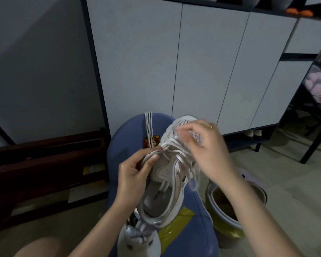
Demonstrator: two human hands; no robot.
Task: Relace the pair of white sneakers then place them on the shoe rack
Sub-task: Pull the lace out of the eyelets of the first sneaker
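- I see the blue chair [198, 206] under everything.
- On it lies my white sneaker [167, 182], toe away.
- My left hand [135, 171] grips its side; my right hand [206, 145] pinches the lace [176, 145] over the tongue.
- A second sneaker [137, 236] sits nearer me.

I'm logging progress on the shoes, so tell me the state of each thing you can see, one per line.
Sneaker being laced: partly laced, resting on the blue seat, toe pointing away.
Second sneaker: lying nearer the person, untouched.
Spare lace: loose, draped over the blue seat.
Left hand: grips the sneaker's side, pinching lace.
Right hand: fingers curled on the laces near the toe.
Cabinet doors: closed.
Bin: open, beside the seat.
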